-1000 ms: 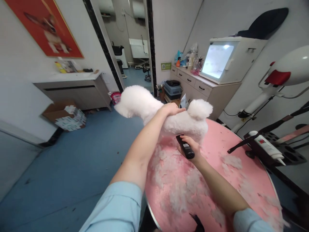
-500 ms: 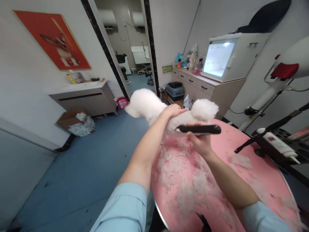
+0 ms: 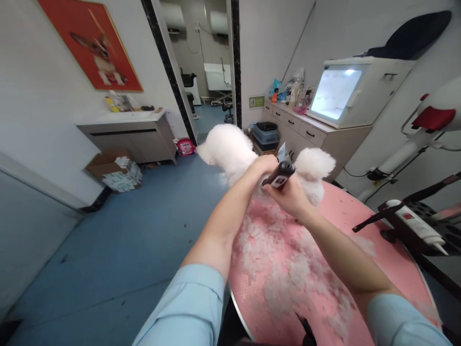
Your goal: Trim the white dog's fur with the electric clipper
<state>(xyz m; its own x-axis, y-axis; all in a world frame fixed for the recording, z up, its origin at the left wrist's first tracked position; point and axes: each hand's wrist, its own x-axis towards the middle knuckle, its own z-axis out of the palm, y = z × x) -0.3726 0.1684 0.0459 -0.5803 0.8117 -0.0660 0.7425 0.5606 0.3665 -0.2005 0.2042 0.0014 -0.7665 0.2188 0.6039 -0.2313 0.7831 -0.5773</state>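
Observation:
A white fluffy dog (image 3: 230, 149) stands on the pink round grooming table (image 3: 259, 298), head to the left and pom-pom tail to the right. My left hand (image 3: 267, 163) lies open on its back, the fingertips partly hidden behind the clipper. In my right hand (image 3: 292, 194) is a black hair clipper (image 3: 281, 174), its rear end tilted up towards me and its head against the dog's near side. The blade is hard to make out there. Cut white fur (image 3: 284, 283) is strewn over the tabletop in front of the dog.
At the table's right edge, a tool holder carries a white bottle (image 3: 414, 226) beside a black bar (image 3: 378, 216). A dark pointed object (image 3: 306, 329) lies near the front edge. Beyond stand drawers (image 3: 306, 129) with a lit white cabinet (image 3: 336, 93); an open carton (image 3: 115, 170) sits on the floor at left.
My right hand has moved left along the dog's side and turned the clipper from lying level to end-up. My left hand stays on the back. The whole view has shifted slightly.

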